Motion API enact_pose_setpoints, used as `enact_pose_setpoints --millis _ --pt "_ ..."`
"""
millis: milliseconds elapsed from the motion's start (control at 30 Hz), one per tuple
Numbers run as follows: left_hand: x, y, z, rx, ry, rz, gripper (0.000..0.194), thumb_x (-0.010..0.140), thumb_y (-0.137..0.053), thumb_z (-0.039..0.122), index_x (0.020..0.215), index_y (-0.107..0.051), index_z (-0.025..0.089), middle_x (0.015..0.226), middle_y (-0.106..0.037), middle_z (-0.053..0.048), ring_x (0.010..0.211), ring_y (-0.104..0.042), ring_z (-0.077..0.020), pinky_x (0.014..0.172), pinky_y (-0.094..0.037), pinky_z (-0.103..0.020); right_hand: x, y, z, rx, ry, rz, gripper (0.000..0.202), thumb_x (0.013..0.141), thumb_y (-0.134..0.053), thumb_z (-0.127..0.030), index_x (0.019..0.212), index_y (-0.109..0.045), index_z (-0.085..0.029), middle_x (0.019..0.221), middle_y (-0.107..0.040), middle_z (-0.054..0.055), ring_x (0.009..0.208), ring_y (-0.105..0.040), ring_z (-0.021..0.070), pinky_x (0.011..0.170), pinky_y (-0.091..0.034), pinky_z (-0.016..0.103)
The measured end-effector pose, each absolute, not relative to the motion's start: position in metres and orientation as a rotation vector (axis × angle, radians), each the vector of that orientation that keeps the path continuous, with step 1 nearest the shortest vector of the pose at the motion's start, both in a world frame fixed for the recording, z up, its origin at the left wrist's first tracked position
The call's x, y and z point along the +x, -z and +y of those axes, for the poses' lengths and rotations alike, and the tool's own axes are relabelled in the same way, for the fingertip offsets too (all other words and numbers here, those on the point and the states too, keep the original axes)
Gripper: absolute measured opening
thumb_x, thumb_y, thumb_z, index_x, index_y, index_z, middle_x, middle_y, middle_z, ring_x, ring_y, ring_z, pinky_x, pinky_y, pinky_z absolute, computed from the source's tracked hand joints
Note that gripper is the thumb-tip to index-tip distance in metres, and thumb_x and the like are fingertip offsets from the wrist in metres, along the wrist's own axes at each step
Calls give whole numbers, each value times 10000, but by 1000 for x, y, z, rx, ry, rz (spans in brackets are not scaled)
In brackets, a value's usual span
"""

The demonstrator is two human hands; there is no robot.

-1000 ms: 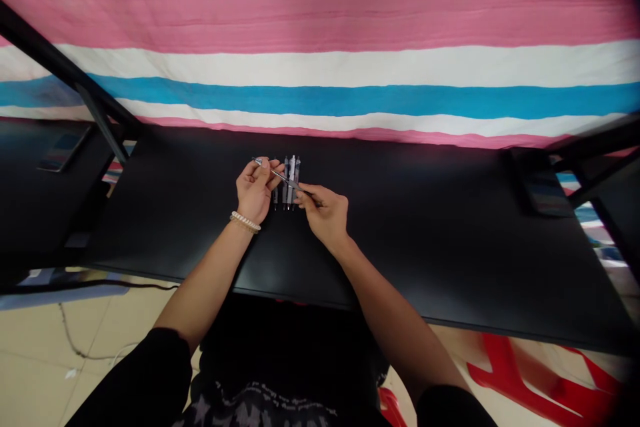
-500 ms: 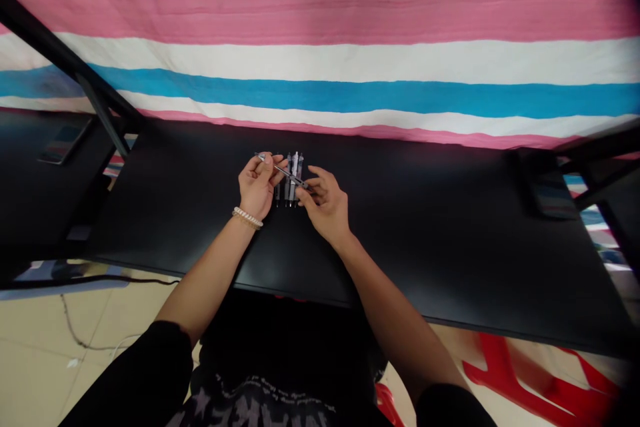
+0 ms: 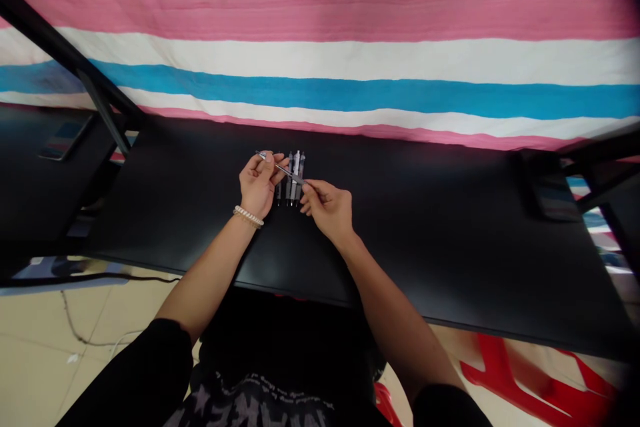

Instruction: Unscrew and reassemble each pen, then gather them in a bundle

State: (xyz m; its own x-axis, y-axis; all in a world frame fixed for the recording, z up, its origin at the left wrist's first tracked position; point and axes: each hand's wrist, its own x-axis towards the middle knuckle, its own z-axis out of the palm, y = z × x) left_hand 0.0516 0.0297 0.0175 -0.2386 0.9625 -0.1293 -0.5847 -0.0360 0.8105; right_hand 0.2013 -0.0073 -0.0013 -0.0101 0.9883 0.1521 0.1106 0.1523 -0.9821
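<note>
A striped cloth (image 3: 350, 33) in pink, white and blue hangs behind the black desk (image 3: 450, 240), with a red plastic chair (image 3: 530, 380) on the tiled floor below. Above the desk's middle, the left hand (image 3: 259, 183) and right hand (image 3: 327, 207) each pinch an end of one slim pen (image 3: 283, 171), held slanted over a row of pens (image 3: 293, 180). A loose pinch could drop it onto that row and scatter it.

pens (image 3: 294, 177) on table (image 3: 425, 233) — centre
</note>
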Motion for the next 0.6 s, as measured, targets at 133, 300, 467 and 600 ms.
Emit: enact_pose_setpoints --millis 133,300,467,600 --pt "51 -19 29 559 -1570 897 294 756 -872 356 906 -683 188 945 -765 -44 885 -753 -165 855 -584 -303 203 2 -8 -1169 -1000 -1416 319 933 -643 -487 1026 -724 -193 729 -702 13 562 -688 137 524 -580 251" --pt "45 -25 30 572 -1484 856 241 798 -844 330 916 -677 203 872 -734 -12 852 -745 -153 873 -583 -311 205 -2 -9 -1145 -1076 -1552 360 965 -580 -524 964 -720 -192 619 -641 -20 421 -585 101 435 -487 224" --pt "40 -29 30 618 -1450 836 192 832 -814 315 917 -676 213 847 -701 6 816 -734 -140 867 -582 -306 204 -6 -12 -1118 -1125 -1597 423 974 -547 -575 916 -723 -195 578 -629 -26 402 -571 101 423 -450 221" --pt "40 -29 29 622 -1440 839 186 834 -811 320 915 -676 220 842 -697 7 798 -725 -133 816 -587 -277 203 -8 -14 -1098 -1174 -1604 463 980 -526 -596 814 -698 -199 555 -617 -24 392 -555 99 409 -424 220"
